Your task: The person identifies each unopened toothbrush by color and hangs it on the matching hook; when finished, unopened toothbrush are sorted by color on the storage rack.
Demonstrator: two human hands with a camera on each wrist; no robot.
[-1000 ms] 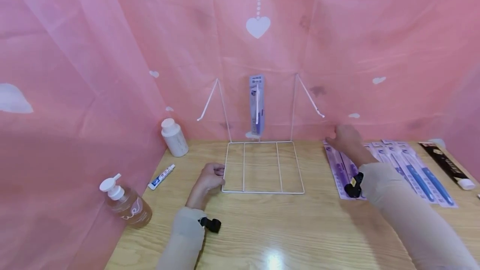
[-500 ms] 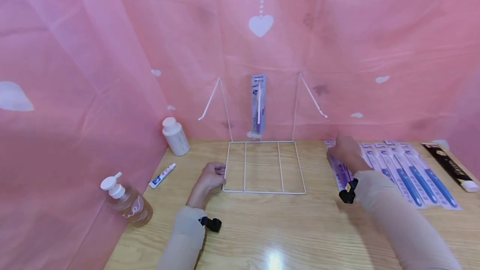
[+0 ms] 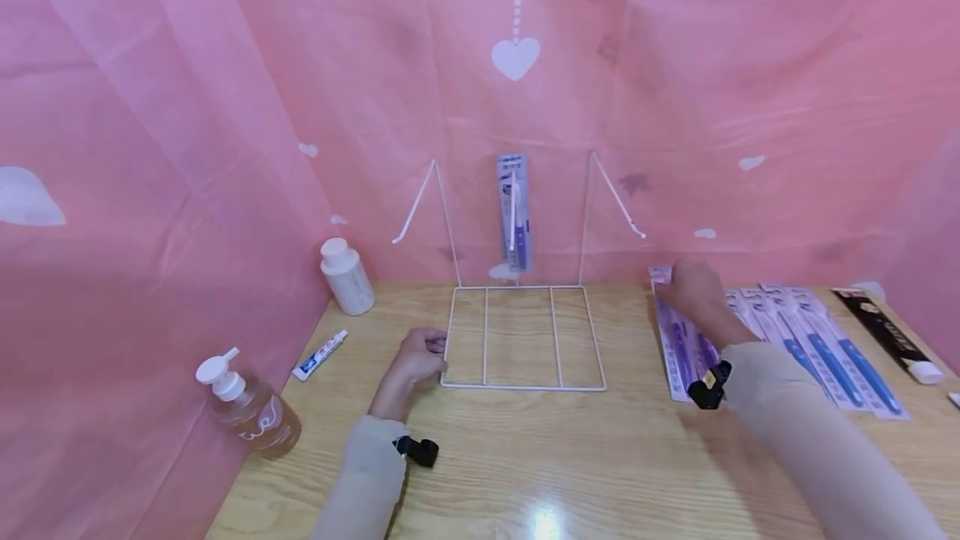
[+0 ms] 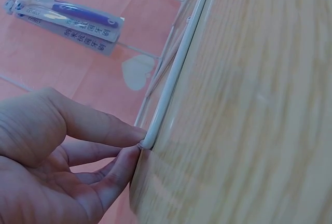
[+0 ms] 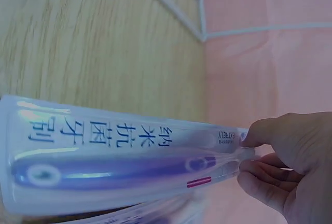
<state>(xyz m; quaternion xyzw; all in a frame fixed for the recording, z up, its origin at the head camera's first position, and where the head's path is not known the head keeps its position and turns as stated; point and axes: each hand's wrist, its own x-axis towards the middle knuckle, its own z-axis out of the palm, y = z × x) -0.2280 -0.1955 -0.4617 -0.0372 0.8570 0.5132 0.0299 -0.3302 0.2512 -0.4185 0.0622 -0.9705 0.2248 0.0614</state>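
A white wire display rack (image 3: 525,387) stands in the middle of the table, with three prongs at its upright back. In the head view, my left hand (image 3: 420,354) is at the rack's left side; the left wrist view shows thumb and fingers pinching the base wire (image 4: 168,86) at its corner. Packaged toothbrushes (image 4: 78,19) with purple handles hang on the middle prong. To the right, my right hand (image 3: 697,294) pinches the top end of a packaged purple toothbrush (image 5: 104,175), its far end lifted. Another purple pack (image 3: 705,350) lies beside it, partly covered by the wrist.
Several packaged blue toothbrushes (image 3: 832,357) lie in a row right of the hand, then a black toothpaste tube (image 3: 888,332). On the left stand a white bottle (image 3: 348,277) and a pump bottle (image 3: 258,419), with a small toothpaste tube (image 3: 319,355) between. Pink cloth (image 3: 712,90) hangs behind.
My right hand has taken hold of the leftmost purple toothbrush pack and raised its top end a little. The left hand stays on the rack.
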